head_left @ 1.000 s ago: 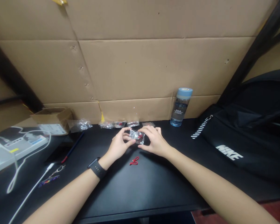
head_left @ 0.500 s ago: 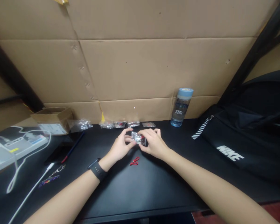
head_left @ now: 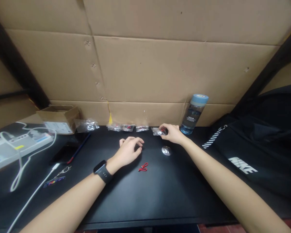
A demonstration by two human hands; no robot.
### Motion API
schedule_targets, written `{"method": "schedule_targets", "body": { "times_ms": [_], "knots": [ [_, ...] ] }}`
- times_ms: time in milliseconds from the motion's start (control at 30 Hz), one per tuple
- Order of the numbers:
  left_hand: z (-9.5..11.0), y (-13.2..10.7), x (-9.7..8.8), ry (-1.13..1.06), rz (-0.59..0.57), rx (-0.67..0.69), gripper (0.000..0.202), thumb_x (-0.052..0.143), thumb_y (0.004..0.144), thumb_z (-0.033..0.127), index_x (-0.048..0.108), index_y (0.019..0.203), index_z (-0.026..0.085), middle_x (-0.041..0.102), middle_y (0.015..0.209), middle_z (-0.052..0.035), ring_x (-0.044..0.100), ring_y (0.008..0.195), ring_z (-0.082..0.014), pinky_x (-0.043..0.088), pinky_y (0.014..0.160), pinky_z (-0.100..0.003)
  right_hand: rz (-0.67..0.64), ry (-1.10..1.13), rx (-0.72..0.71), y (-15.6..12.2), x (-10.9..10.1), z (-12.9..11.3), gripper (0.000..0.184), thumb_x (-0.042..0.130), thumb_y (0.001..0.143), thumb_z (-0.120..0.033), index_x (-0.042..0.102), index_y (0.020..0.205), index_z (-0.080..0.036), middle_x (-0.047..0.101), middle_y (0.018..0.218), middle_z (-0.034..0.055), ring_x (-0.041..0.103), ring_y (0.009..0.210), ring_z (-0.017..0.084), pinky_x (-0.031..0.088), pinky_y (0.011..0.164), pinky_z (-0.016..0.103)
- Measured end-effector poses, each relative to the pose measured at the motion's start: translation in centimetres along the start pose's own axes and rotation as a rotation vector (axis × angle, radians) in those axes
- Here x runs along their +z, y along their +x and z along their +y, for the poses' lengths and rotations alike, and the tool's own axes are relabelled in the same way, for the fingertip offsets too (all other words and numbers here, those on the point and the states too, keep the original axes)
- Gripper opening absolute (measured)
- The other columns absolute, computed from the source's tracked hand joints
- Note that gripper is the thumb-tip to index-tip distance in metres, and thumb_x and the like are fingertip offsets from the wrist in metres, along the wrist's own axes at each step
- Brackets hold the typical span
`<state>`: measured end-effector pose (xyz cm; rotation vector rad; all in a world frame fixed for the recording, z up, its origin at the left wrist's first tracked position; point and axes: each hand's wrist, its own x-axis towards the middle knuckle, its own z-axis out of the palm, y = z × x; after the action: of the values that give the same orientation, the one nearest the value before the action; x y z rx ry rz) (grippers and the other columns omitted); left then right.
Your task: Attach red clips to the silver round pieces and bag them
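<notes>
My left hand [head_left: 131, 150] rests over the black table with its fingers loosely curled, thumb apart from them, holding nothing. Farther back on the right, the thumb and fingers of my right hand [head_left: 172, 133] close around a small clear plastic packet [head_left: 157, 131] with something red in it. A shiny round silver piece [head_left: 166, 150] lies on the table just in front of that hand. Between my forearms, nearer to me, are red cord loops [head_left: 143, 167]. Against the cardboard, left of my right hand, sit more clear packets [head_left: 142, 128].
A water bottle [head_left: 194, 114] with a blue lid stands beyond my right hand. The black bag [head_left: 242, 152] fills the right side. On the left are an open cardboard box [head_left: 60, 118], a power strip [head_left: 21, 145] with white cables, a dark phone [head_left: 65, 152] and a keychain [head_left: 54, 181].
My hands have parted. The shiny piece they held together now appears to lie on the table. My right hand has moved back and right to a packet; my left hand is empty.
</notes>
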<state>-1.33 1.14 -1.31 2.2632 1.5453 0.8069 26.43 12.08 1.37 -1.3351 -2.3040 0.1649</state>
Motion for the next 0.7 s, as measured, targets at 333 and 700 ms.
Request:
{"method": "schedule_targets", "body": {
  "times_ms": [333,700],
  "knots": [
    [-0.4,-0.2,-0.2,0.001,0.003,0.059,0.025,0.060,0.089,0.022,0.067,0.112,0.028,0.077,0.108,-0.0045,0.058,0.122,-0.0304,0.031,0.095,-0.047,-0.074,0.061,-0.131,4.5,2.1,2.5,0.029,0.081,0.079,-0.022,0.074,0.108,-0.023,0.080,0.105,0.0035,0.075,0.098,0.023,0.054,0.092,0.036],
    [-0.6,-0.4,-0.2,0.023,-0.017,0.115,0.020,0.060,0.091,0.022,0.068,0.108,0.027,0.076,0.114,-0.0053,0.057,0.124,-0.0313,0.032,0.098,-0.048,-0.031,0.025,-0.182,4.4,3.3,4.0,0.036,0.072,0.085,-0.021,0.075,0.121,-0.021,0.074,0.109,0.0097,0.071,0.094,0.025,0.056,0.094,0.042]
  ]
}}
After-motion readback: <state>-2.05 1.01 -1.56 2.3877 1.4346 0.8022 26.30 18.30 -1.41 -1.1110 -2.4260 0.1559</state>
